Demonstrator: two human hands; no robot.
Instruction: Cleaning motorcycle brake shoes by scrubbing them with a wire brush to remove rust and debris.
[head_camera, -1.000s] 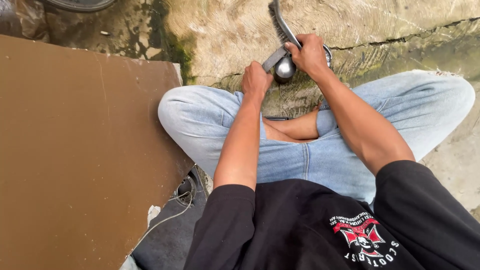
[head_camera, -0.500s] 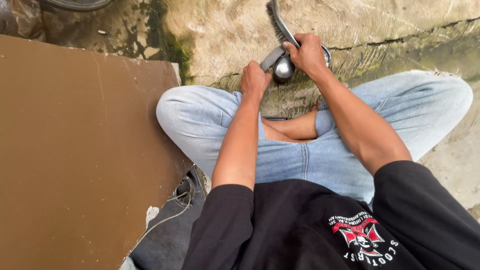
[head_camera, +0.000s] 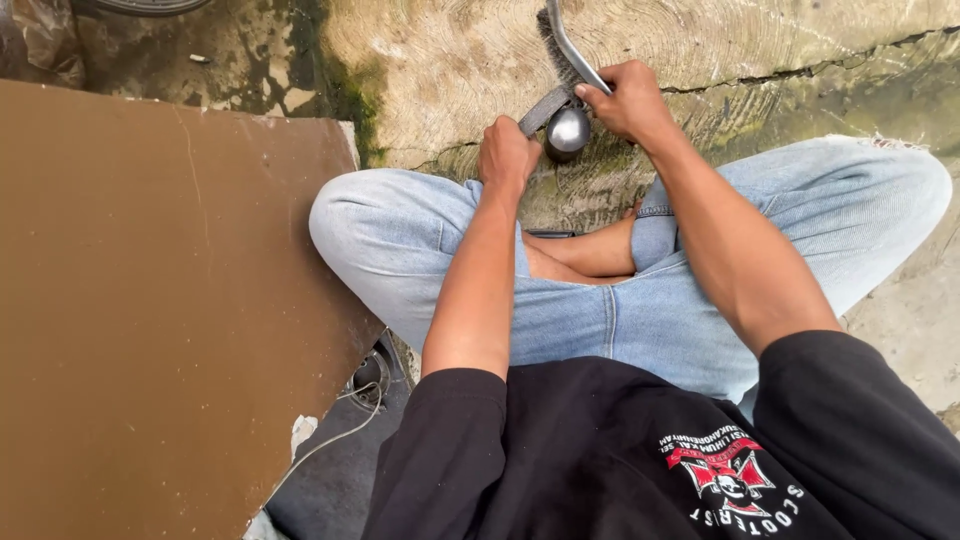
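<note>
Cracked concrete ground (head_camera: 450, 70), mossy: left hand (head_camera: 507, 157) closed on a grey metal part (head_camera: 568, 128) (rounded end); right hand (head_camera: 632, 100) grips wire brush (head_camera: 572, 50), handle angled up-left, just above it.

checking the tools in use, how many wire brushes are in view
1. The curved-handled metal wire brush is gripped in the right hand, its bristles above the round shiny metal part that the left hand holds. More may lie outside the view.
</note>
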